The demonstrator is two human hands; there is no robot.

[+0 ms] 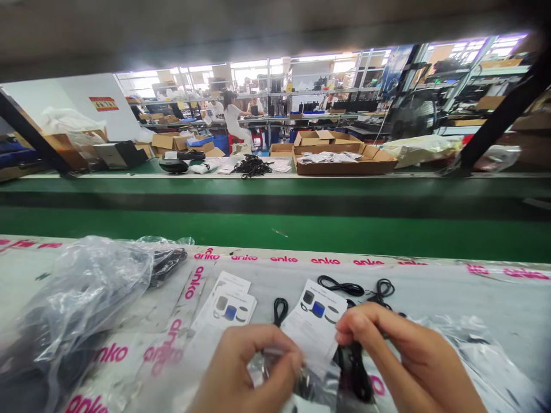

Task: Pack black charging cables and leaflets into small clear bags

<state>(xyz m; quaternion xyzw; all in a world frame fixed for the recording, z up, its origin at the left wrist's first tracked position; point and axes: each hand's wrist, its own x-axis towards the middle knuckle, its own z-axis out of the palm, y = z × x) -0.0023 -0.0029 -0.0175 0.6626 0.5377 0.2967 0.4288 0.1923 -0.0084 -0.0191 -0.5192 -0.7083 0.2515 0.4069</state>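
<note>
My left hand [245, 373] is closed in a pinch on the mouth of a small clear plastic bag [314, 384] low in the middle. My right hand [408, 355] is closed on a white printed leaflet [316, 321] with speaker pictures, its lower edge at the bag's opening. A black coiled cable [355, 370] lies under my right fingers. A second leaflet stack [226, 310] lies to the left. More black cables [344, 285] rest behind the leaflet.
A large crumpled plastic bag [81, 304] with dark items fills the left. Clear bags [486, 355] lie at the right. Behind the table runs a green conveyor belt [301, 229]. Cardboard boxes [344, 158] and a seated person [235, 120] are far back.
</note>
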